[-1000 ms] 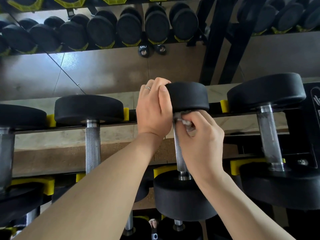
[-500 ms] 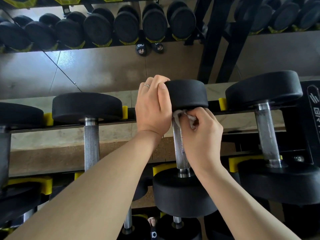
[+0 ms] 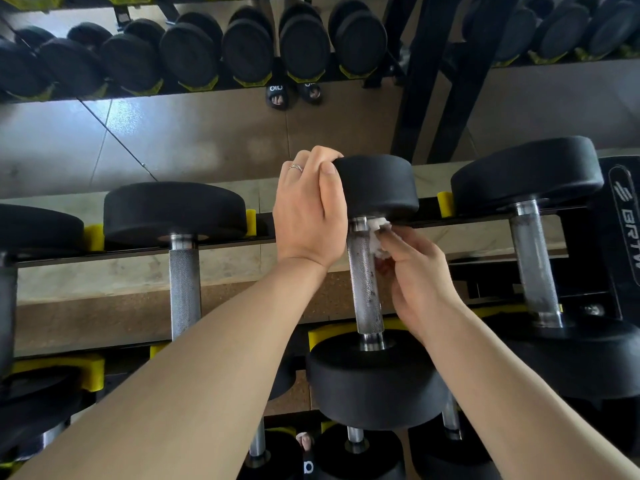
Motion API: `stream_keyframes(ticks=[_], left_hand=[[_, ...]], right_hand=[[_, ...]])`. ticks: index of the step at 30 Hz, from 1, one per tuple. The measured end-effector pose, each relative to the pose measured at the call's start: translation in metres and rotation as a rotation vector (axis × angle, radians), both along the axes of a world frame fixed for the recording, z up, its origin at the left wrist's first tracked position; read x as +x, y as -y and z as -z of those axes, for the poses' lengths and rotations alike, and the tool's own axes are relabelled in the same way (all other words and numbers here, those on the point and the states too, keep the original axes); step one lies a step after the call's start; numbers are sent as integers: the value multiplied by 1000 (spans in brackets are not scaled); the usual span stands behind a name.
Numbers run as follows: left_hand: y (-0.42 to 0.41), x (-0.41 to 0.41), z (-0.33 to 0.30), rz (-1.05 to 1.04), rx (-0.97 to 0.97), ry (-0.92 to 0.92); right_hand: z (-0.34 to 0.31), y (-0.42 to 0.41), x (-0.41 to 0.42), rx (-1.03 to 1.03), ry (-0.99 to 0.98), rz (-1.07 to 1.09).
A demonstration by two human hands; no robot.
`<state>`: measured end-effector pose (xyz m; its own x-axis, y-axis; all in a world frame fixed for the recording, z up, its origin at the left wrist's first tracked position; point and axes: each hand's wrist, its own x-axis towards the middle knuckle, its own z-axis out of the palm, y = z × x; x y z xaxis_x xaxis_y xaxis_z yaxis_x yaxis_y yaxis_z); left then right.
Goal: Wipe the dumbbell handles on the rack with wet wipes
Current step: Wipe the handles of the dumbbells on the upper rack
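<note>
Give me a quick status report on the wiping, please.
Left hand gripping the black round dumbbell head. Right hand pinching the white wet wipe against the top of the knurled steel handle. Nothing in the way.

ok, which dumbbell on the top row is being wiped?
The middle dumbbell, between both hands: left hand grips its far head, right hand presses a white wipe against its handle top. The neighbouring dumbbells are untouched.
</note>
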<state>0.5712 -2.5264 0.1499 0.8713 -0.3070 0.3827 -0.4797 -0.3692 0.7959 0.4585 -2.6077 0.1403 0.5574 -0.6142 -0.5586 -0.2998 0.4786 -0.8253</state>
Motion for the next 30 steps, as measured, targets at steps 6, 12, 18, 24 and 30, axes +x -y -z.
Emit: stream_keyframes(ticks=[6,12,18,24,30], left_hand=[[0,0,-1,5,-2,-2],[-4,0,-2,49,-10,3],[-3,1,-3,52,-7,-2],[-2,0,-4,24,10,-3],[-2,-2,-6,17,4,-26]], right_hand=[[-1,7,4,163,-142,-32],[-28,-21,-6,-865,-28,-166],[-19,-14,-13,-1417,89,-710],[-43,10,-35,-1228,98,-1156],[-24,0,-13,-1344,148,-805]])
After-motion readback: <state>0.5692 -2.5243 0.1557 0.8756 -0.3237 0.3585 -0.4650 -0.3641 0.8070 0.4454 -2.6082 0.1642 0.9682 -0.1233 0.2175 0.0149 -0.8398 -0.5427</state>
